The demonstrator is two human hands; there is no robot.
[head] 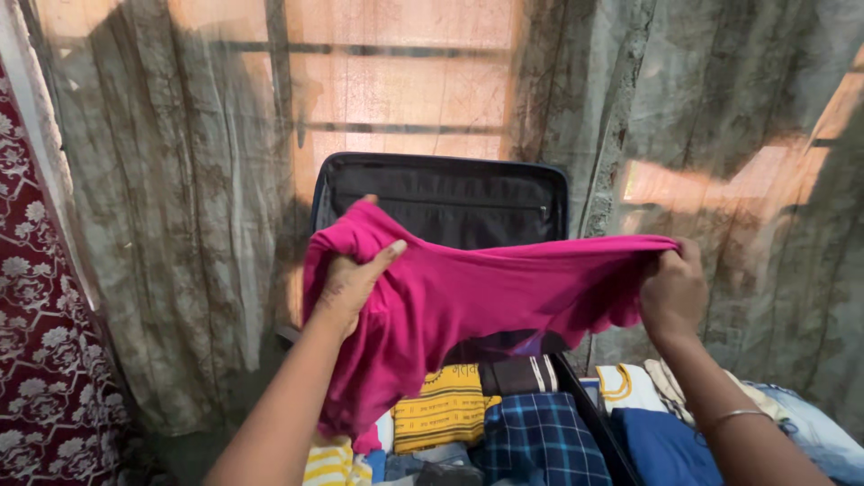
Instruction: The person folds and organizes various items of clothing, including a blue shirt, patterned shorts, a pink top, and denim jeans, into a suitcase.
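Observation:
A bright pink garment point(450, 301) is stretched out in the air between both hands. My left hand point(349, 283) grips its left end, thumb on top of the cloth. My right hand point(673, 292) pinches its right end; a thin bangle sits on that wrist. Behind and below the garment stands an open dark suitcase point(441, 193), its lid upright against the curtain. Folded clothes lie in its base: a yellow printed piece point(441, 409), a dark blue plaid piece point(540, 441) and a dark brown striped piece point(517, 373).
Grey-brown curtains point(180, 225) hang behind the suitcase over a lit window. A red floral cloth point(36, 360) hangs at the left edge. More clothes, a blue one point(661, 445) and a white one with yellow trim point(625, 387), are piled right of the suitcase.

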